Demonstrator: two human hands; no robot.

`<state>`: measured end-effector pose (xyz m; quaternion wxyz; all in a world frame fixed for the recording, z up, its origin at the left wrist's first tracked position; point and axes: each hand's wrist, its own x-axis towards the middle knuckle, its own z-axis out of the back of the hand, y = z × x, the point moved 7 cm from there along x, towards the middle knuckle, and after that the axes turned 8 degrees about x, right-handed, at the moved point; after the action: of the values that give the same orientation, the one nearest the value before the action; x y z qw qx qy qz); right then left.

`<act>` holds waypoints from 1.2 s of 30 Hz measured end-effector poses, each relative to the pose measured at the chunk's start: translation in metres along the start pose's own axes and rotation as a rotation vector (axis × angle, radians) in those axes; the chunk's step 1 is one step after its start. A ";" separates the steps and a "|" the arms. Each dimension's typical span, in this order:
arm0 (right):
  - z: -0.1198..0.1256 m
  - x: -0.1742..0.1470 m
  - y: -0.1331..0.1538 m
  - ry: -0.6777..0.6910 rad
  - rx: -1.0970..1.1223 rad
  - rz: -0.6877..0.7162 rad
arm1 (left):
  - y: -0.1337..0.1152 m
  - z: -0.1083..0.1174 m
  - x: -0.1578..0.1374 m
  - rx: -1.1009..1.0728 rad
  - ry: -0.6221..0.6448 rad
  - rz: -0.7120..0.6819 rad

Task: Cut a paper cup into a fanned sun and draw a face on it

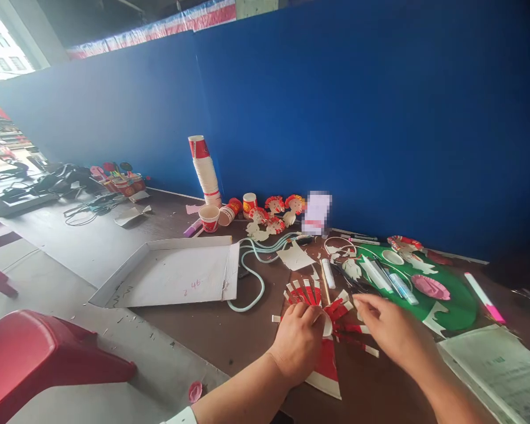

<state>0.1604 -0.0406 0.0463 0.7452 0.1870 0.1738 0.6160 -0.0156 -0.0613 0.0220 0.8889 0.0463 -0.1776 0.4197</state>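
A red-and-white paper cup, cut into strips that fan outward, lies spread on the brown table. My left hand is closed over its near left side, hiding part of its middle. Just right of the fan, my right hand has its fingers stretched toward the strip tips; whether they touch a strip is unclear. A thin wooden stick lies beyond the cup's centre. Below my left hand shows a red paper piece with a white edge. A white glue stick lies just behind the fan.
A white box lid lies left, beside a pale looped cable. Stacked paper cups and finished paper figures line the blue partition. Markers rest on a green disc. A red stool stands front left.
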 end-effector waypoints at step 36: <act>-0.029 0.072 0.035 0.064 -0.156 0.262 | 0.004 0.002 -0.001 -0.014 -0.085 0.056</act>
<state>0.1292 0.0379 0.0363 0.6647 0.1297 0.1233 0.7254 -0.0197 -0.0597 0.0236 0.8689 0.0528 -0.2194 0.4406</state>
